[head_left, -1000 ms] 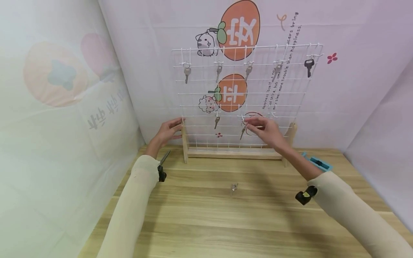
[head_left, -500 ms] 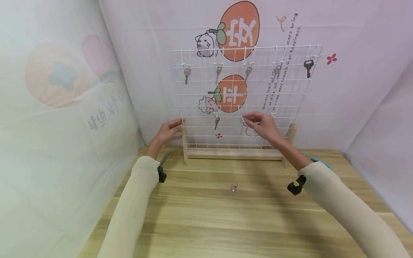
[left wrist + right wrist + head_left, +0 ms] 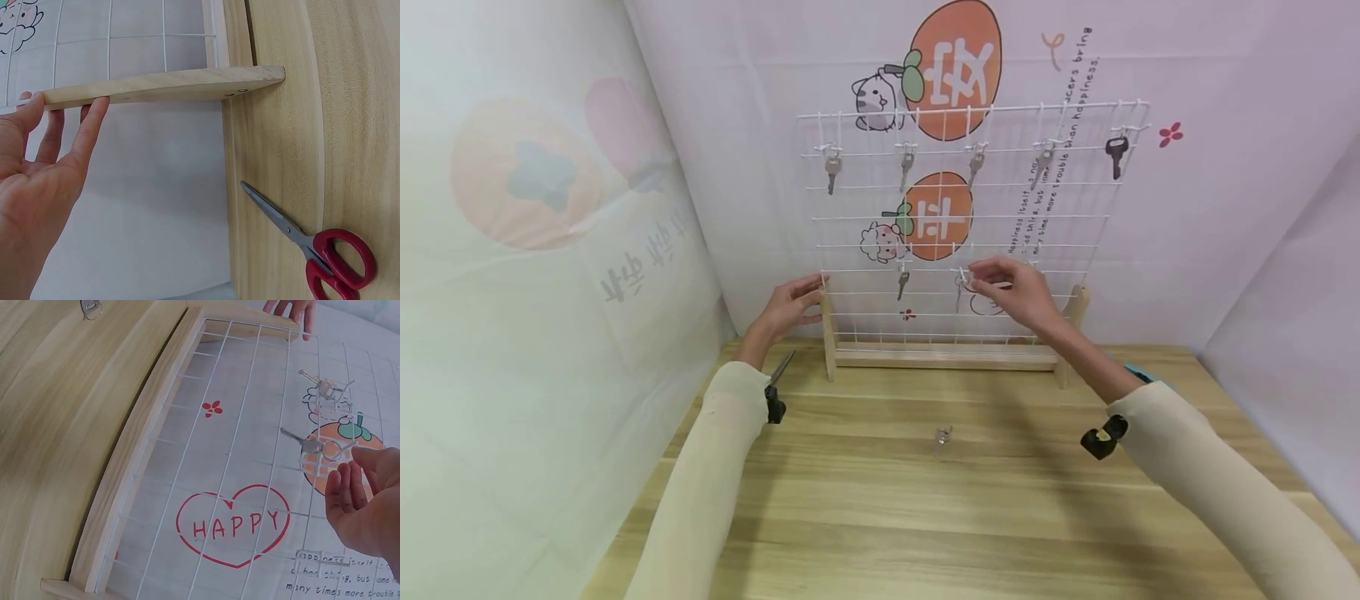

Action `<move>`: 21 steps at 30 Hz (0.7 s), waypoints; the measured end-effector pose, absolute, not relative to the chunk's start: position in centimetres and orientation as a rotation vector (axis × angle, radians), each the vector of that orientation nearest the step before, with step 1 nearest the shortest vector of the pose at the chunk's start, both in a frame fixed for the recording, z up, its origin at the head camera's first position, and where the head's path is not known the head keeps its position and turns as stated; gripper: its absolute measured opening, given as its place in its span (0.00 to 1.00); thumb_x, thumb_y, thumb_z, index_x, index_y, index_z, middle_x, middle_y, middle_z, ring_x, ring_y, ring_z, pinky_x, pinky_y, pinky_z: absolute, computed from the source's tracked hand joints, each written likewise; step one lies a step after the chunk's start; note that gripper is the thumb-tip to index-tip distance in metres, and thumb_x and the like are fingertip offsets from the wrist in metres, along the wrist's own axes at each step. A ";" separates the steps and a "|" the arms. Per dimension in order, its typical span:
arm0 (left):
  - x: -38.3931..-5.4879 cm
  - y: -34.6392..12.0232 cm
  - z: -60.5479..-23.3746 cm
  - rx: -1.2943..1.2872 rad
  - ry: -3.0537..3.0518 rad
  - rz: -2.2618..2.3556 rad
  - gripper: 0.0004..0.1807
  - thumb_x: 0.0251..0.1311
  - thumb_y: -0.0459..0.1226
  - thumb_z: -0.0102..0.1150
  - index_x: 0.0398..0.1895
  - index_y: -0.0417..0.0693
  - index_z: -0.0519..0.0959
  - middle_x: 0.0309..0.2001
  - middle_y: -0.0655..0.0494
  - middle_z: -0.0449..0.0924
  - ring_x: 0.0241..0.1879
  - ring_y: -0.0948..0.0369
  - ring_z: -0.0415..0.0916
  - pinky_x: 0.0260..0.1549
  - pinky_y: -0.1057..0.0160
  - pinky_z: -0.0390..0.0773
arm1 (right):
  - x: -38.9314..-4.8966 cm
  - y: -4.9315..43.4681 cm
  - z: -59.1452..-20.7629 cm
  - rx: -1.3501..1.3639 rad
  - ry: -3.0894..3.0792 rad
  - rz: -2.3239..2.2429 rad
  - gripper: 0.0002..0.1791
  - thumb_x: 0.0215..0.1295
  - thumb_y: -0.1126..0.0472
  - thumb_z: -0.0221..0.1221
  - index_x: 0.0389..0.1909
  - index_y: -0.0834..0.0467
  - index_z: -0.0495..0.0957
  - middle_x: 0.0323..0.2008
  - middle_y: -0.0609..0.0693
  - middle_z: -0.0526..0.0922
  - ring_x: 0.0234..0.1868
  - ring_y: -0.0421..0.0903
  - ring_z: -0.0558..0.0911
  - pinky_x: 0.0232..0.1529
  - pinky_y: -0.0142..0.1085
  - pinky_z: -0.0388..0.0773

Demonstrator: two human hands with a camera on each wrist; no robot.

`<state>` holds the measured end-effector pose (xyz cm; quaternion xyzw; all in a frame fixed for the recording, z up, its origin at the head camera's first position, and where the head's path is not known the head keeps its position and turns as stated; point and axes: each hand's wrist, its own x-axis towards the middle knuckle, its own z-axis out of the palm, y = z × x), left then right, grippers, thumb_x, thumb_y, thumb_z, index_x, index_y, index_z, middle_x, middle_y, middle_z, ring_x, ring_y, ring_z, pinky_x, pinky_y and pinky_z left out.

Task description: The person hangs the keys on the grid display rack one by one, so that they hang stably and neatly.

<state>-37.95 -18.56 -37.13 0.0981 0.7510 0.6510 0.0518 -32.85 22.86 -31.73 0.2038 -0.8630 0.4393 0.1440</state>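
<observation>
A white wire grid rack (image 3: 887,218) with wooden side posts stands upright, keys on rings hanging from its hooks. My left hand (image 3: 790,307) holds the top of the left wooden post (image 3: 156,87), thumb and fingertips against the wood. My right hand (image 3: 1017,292) is at a lower hook, fingers bent and thumb beside the hook's tip. From that hook hangs a silver key (image 3: 303,442) on its ring (image 3: 331,449), with the fingers apart from the key. Another key (image 3: 903,285) hangs on the hook to its left.
Several keys, one a black-headed key (image 3: 1117,157), hang along the top row. A small key with a ring (image 3: 943,437) lies on the wooden table (image 3: 880,517). Red-handled scissors (image 3: 306,240) lie by the left post. A blue object (image 3: 1138,372) is partly hidden behind the right forearm.
My right hand rose slightly to the hook, and the key, hidden behind the fingers half a second ago, now hangs visibly from it. My left hand stays on the post.
</observation>
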 end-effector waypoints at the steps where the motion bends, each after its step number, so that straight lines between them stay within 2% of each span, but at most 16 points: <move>1: -37.9 -18.6 -37.1 0.298 2.284 1.978 0.27 0.80 0.34 0.50 0.80 0.50 0.65 0.79 0.45 0.60 0.75 0.46 0.63 0.68 0.37 0.72 | -32.6 22.9 -31.7 0.600 -2.488 1.262 0.16 0.73 0.62 0.65 0.58 0.63 0.82 0.50 0.60 0.87 0.48 0.54 0.86 0.38 0.21 0.82; 5: -37.8 -18.5 -37.0 0.284 2.277 1.976 0.28 0.80 0.34 0.50 0.81 0.50 0.63 0.80 0.45 0.59 0.75 0.45 0.63 0.68 0.39 0.73 | -31.5 23.0 -31.7 0.651 -2.484 1.235 0.16 0.70 0.63 0.67 0.55 0.64 0.84 0.48 0.59 0.88 0.47 0.54 0.86 0.44 0.19 0.81; 15: -37.8 -18.4 -36.8 0.287 2.264 1.979 0.28 0.81 0.35 0.50 0.81 0.49 0.63 0.79 0.45 0.60 0.75 0.45 0.63 0.68 0.40 0.74 | -29.1 23.1 -34.0 0.744 -2.554 1.276 0.17 0.69 0.64 0.69 0.56 0.64 0.83 0.48 0.60 0.88 0.48 0.53 0.87 0.46 0.21 0.83; 21: -37.9 -18.6 -36.9 0.285 2.263 1.973 0.29 0.81 0.36 0.50 0.81 0.49 0.61 0.80 0.46 0.59 0.75 0.45 0.62 0.67 0.42 0.75 | -28.0 22.7 -36.7 0.805 -2.647 1.166 0.15 0.68 0.64 0.69 0.54 0.64 0.84 0.48 0.58 0.88 0.47 0.52 0.87 0.50 0.36 0.87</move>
